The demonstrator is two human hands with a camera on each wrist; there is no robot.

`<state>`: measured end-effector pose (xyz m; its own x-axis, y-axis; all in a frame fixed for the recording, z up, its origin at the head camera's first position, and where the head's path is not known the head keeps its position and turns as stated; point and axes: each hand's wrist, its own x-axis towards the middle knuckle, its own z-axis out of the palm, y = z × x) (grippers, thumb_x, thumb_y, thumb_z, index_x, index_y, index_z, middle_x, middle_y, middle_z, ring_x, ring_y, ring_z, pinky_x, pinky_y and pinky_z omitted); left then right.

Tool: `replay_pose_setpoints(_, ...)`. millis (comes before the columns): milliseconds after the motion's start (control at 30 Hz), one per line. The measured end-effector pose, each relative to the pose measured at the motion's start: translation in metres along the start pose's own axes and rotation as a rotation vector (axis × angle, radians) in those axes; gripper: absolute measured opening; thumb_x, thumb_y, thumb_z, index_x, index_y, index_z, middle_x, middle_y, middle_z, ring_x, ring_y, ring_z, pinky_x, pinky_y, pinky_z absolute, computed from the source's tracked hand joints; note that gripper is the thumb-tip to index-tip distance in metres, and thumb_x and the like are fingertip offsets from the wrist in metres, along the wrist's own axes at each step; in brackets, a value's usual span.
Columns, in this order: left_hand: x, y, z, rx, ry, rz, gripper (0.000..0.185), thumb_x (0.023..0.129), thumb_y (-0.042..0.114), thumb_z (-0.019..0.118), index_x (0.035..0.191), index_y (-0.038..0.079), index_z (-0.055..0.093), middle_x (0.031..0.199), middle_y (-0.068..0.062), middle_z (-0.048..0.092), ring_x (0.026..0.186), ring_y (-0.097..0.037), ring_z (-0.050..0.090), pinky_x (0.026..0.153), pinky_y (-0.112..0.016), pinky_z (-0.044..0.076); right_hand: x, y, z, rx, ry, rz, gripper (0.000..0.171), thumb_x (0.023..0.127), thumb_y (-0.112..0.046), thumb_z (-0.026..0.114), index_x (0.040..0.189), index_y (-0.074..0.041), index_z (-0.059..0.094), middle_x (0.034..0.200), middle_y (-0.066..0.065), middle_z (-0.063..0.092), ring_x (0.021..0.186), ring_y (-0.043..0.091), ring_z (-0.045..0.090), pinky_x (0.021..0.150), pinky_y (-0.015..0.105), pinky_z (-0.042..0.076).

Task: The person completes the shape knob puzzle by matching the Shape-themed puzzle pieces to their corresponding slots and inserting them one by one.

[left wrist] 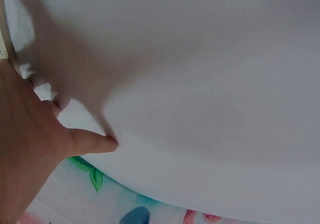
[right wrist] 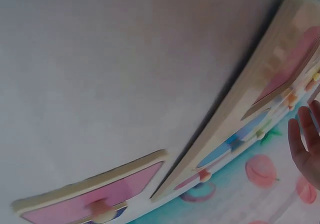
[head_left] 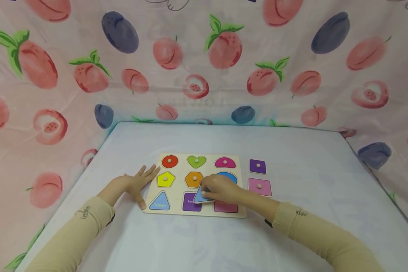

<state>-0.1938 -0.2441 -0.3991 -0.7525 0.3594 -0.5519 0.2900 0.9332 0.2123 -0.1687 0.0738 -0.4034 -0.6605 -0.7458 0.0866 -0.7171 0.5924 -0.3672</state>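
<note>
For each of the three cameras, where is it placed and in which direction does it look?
Head: worn on the head, looks forward and down at the wooden shape puzzle board on the white table; both hands and beige sleeves show.
Left wrist: low beside the left hand, faces across the white table; thumb and palm show.
Right wrist: low at table level, faces the board's edge and a loose pink square piece; fingertips show.
Head and right wrist share the board.

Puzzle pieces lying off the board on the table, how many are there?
2: the purple square piece and the pink square piece, both right of the puzzle board. The right hand holds a blue piece over the board.
</note>
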Motion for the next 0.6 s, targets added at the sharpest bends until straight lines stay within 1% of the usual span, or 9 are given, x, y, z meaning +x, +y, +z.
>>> replay_pose_setpoints(100,0.001,-0.001,0.001,-0.004,0.003,0.003,0.137,0.055,0.046,0.087,0.152,0.015,-0.005,0.159,-0.015,-0.011,0.143,-0.045,-0.011,0.09,-0.085,0.009,0.006,-0.005,0.002,0.037,0.004,0.002,0.012,0.086,-0.019,0.07,0.09,-0.008,0.069,0.101,0.004,0.07,0.093,0.016,0.064,0.068,0.015,0.046)
replay_pose_setpoints(133,0.001,-0.001,0.001,-0.003,0.006,0.005,0.137,0.055,0.046,0.087,0.152,0.015,-0.005,0.159,-0.015,-0.012,0.143,-0.045,-0.011,0.09,-0.085,0.008,0.008,-0.007,0.003,0.047,0.007,0.002,0.011,0.085,-0.018,0.07,0.089,-0.008,0.069,0.099,0.004,0.07,0.096,0.017,0.065,0.066,0.016,0.046)
replay_pose_setpoints(233,0.002,-0.001,0.002,-0.001,0.014,0.013,0.137,0.055,0.046,0.086,0.152,0.015,-0.006,0.159,-0.014,-0.012,0.143,-0.045,-0.01,0.091,-0.085,0.008,0.012,-0.012,0.006,0.042,0.02,0.002,0.007,0.084,-0.016,0.071,0.083,-0.009,0.068,0.093,0.001,0.07,0.107,0.017,0.064,0.076,0.019,0.052)
replay_pose_setpoints(267,0.002,-0.001,0.002,0.0,0.017,0.015,0.137,0.055,0.047,0.086,0.152,0.015,-0.006,0.159,-0.014,-0.012,0.143,-0.044,-0.01,0.091,-0.084,0.008,0.014,-0.014,0.007,0.035,0.023,0.004,0.007,0.084,-0.015,0.071,0.082,-0.01,0.068,0.094,0.001,0.071,0.106,0.017,0.065,0.078,0.02,0.053)
replay_pose_setpoints(333,0.002,-0.001,0.002,0.001,0.019,0.016,0.136,0.055,0.047,0.086,0.152,0.015,-0.005,0.159,-0.014,-0.011,0.143,-0.044,-0.01,0.091,-0.084,0.008,0.016,-0.019,0.008,0.016,0.03,0.01,0.006,0.083,-0.015,0.072,0.082,-0.01,0.068,0.093,0.0,0.07,0.1,0.016,0.065,0.08,0.022,0.053)
replay_pose_setpoints(367,0.001,-0.001,0.002,0.0,0.018,0.014,0.136,0.055,0.046,0.086,0.152,0.015,-0.005,0.159,-0.014,-0.011,0.143,-0.044,-0.01,0.091,-0.084,0.008,0.018,-0.021,0.01,0.007,0.034,0.014,0.006,0.083,-0.016,0.072,0.082,-0.011,0.069,0.091,-0.001,0.07,0.092,0.013,0.064,0.081,0.02,0.053)
replay_pose_setpoints(467,0.001,-0.001,0.003,-0.002,0.018,0.006,0.136,0.055,0.046,0.086,0.152,0.015,-0.005,0.159,-0.014,-0.011,0.143,-0.044,-0.01,0.091,-0.084,0.008,0.023,-0.029,0.014,-0.001,0.037,0.047,0.008,0.084,-0.018,0.071,0.087,-0.01,0.07,0.086,-0.002,0.068,0.073,0.009,0.054,0.069,0.016,0.047)
replay_pose_setpoints(500,0.0,-0.002,0.003,-0.003,0.018,0.004,0.136,0.055,0.046,0.086,0.152,0.015,-0.005,0.159,-0.014,-0.011,0.143,-0.044,-0.01,0.092,-0.084,0.008,0.025,-0.031,0.015,-0.001,0.038,0.062,0.009,0.084,-0.018,0.071,0.089,-0.011,0.071,0.082,-0.003,0.067,0.071,0.008,0.051,0.066,0.015,0.045)
replay_pose_setpoints(600,0.001,-0.004,0.003,-0.008,0.024,0.003,0.136,0.055,0.047,0.086,0.152,0.016,-0.005,0.159,-0.014,-0.011,0.143,-0.044,-0.01,0.092,-0.084,0.007,0.032,-0.04,0.018,-0.013,0.038,0.098,0.009,0.085,-0.02,0.07,0.089,-0.011,0.071,0.076,-0.005,0.066,0.069,0.005,0.049,0.064,0.013,0.043)
